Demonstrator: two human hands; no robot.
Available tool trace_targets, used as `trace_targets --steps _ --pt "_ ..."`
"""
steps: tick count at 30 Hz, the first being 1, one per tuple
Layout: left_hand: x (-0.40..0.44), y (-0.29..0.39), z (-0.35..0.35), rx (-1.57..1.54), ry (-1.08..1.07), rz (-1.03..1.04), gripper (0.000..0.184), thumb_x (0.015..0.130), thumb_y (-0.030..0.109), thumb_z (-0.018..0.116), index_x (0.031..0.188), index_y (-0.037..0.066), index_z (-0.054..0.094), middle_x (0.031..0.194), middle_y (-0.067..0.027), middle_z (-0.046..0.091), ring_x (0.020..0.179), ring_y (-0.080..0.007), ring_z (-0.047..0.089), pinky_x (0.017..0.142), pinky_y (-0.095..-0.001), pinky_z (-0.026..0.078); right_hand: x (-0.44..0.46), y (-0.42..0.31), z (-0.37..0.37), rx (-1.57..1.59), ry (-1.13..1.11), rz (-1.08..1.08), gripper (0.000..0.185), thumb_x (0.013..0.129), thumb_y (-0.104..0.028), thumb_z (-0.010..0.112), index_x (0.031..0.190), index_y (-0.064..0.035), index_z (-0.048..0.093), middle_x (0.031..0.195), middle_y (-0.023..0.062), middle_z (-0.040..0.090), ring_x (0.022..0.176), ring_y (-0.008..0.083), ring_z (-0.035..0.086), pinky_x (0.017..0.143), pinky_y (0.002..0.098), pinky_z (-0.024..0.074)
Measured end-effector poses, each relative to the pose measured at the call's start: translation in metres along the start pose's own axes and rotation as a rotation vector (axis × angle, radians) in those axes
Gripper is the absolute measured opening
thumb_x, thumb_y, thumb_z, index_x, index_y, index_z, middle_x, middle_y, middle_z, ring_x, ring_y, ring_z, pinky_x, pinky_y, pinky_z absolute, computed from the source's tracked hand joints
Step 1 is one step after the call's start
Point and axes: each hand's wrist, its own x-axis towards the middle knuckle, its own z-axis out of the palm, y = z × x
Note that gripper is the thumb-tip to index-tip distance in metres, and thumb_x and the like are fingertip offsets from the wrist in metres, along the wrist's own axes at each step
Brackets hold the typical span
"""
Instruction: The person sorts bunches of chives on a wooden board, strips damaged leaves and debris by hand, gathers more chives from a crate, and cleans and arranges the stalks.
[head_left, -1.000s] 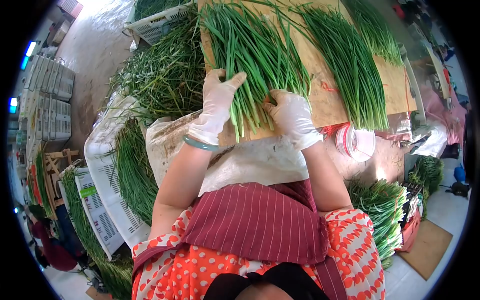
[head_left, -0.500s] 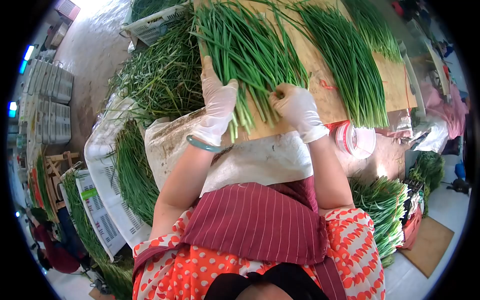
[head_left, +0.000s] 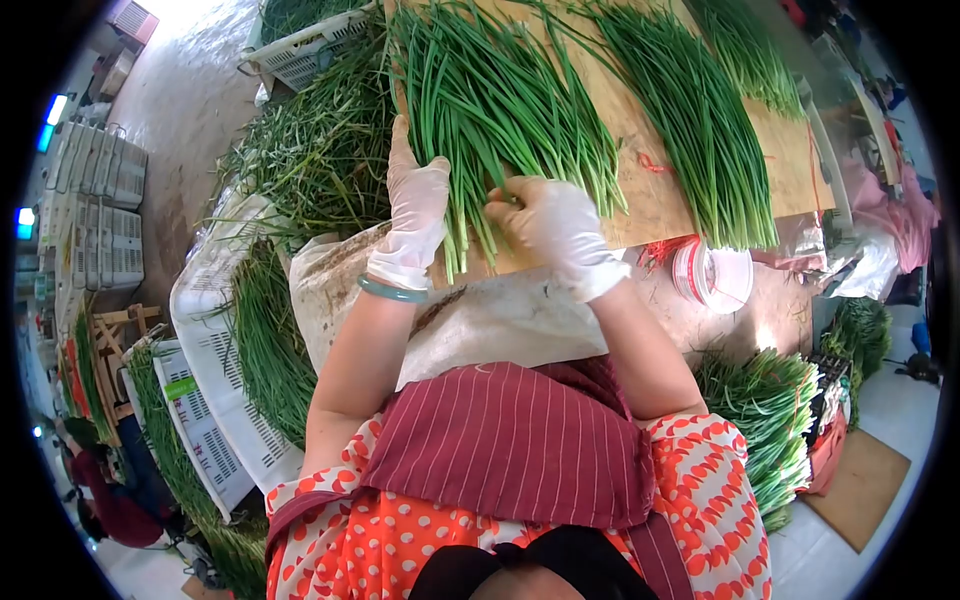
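Long green chives lie loosely on a wooden board, their pale ends toward me. My left hand, in a whitish glove, is at the left edge of this pile, fingers extended and thumb apart, its side against the stalks. My right hand, also gloved, is at the pale ends in the middle of the pile with its fingers curled around a few stalks. Further right on the board lies a neater chive bundle, with a red tie beside it.
A tangled heap of greens lies left of the board, near a white crate. Below the board's right edge is a white tub. Stacked crates and a person in dark red are at the far left.
My right hand has moved left along the stalk ends, its fingers now curled at the middle of the pile. My left hand has shifted slightly left, its fingers straighter than at first.
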Motion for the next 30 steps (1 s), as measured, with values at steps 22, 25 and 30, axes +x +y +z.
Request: trace_targets --steps 22,25,30 --pt "0.035 -0.071 0.005 0.151 -0.064 0.334 0.098 0.068 0.012 0.073 0.144 0.006 0.012 0.138 -0.0269 0.029 0.123 -0.039 0.036 0.1 -0.0377 0.036 -0.017 -0.022 -0.016 0.624 -0.059 0.005 0.023 0.083 -0.021 0.065 0.092 0.0003 0.061 0.075 0.0173 0.062 0.064 0.0269 0.059 0.061 0.035 0.0466" --pt "0.04 -0.073 0.004 -0.523 0.04 -0.041 0.094 0.071 0.012 0.072 0.144 0.005 0.013 0.139 -0.0243 0.029 0.123 -0.0363 0.036 0.101 -0.0365 0.035 -0.012 -0.026 -0.025 0.603 -0.131 -0.066 0.014 0.088 -0.014 0.062 0.091 -0.0005 0.061 0.071 -0.002 0.058 0.064 0.0029 0.046 0.057 0.0203 0.0415" --pt "0.0 -0.036 0.012 0.811 0.084 0.576 0.086 0.072 0.013 0.072 0.142 0.004 0.023 0.138 -0.0246 0.03 0.122 -0.0376 0.037 0.102 -0.0378 0.033 0.012 -0.004 0.002 0.091 0.236 -0.245 0.02 0.082 -0.012 0.064 0.099 -0.0009 0.061 0.081 0.014 0.065 0.068 0.0262 0.063 0.059 0.0342 0.0487"
